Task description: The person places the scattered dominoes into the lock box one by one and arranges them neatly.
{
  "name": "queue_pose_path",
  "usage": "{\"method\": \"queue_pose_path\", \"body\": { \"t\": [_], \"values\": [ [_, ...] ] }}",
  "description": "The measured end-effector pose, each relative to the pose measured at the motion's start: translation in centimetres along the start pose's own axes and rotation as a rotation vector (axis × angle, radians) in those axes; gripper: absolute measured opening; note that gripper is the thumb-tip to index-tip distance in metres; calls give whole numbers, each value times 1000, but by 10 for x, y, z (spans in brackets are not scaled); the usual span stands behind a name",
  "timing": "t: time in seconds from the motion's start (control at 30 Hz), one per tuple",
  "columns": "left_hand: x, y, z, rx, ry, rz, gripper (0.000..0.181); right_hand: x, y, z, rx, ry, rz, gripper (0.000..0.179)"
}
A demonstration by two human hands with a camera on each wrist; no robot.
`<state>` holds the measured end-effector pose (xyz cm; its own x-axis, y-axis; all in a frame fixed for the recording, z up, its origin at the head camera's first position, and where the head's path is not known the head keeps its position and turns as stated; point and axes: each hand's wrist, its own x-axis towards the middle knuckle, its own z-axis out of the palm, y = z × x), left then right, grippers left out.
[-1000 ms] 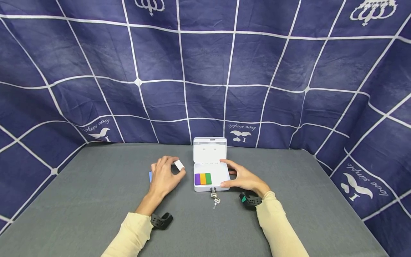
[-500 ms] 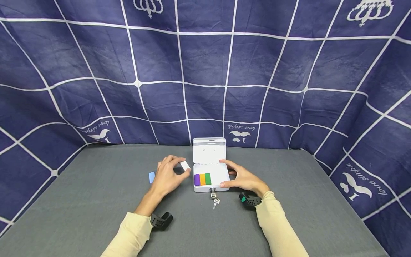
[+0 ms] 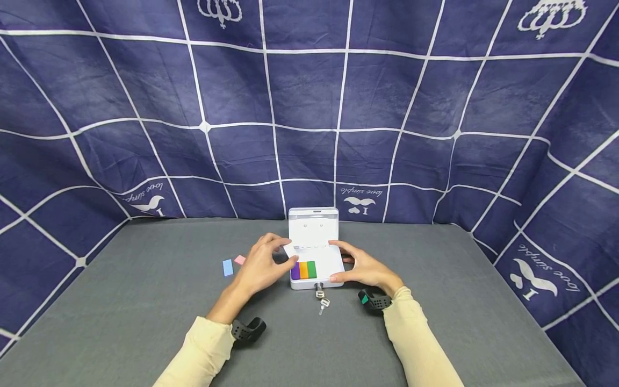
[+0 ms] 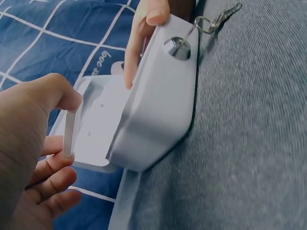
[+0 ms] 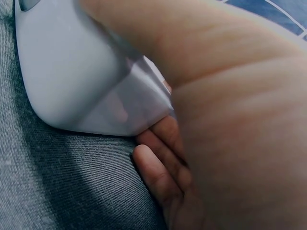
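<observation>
In the head view my left hand [image 3: 263, 264] pinches a thin white block [image 3: 290, 250] by its ends, over the left edge of a white metal cash box [image 3: 331, 260]. The left wrist view shows the block [image 4: 70, 134] edge-on between thumb and fingers. The box's lid [image 3: 313, 226] stands raised at the back. Inside, at the front left, a purple block [image 3: 295, 271], an orange block [image 3: 303, 270] and a green block [image 3: 311, 270] sit side by side. My right hand [image 3: 365, 267] grips the box's right side, thumb at the front rim, fingers further back.
A blue block [image 3: 228, 267] and a pink block [image 3: 239, 259] lie on the grey cloth left of the box. Keys [image 3: 323, 305] hang from the lock [image 4: 177, 48] at the box's front. A blue checked curtain [image 3: 309, 107] rises behind the table.
My left hand has carried the white block rightward to the box's left edge. The blue and pink blocks have come into view behind it. My right hand keeps its hold on the box.
</observation>
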<state>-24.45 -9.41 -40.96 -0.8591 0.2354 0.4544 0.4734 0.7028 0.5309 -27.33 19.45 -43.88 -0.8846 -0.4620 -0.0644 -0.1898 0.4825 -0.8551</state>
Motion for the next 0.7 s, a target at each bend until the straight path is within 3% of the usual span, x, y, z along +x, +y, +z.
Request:
{"method": "queue_pose_path", "body": {
  "t": [0.37, 0.7],
  "values": [
    [10, 22, 8, -75, -118, 17, 42, -2, -2, -2, -3, -15, 13, 93],
    [21, 39, 27, -83, -229, 24, 41, 0, -2, 0, 6, -15, 17, 92]
  ]
}}
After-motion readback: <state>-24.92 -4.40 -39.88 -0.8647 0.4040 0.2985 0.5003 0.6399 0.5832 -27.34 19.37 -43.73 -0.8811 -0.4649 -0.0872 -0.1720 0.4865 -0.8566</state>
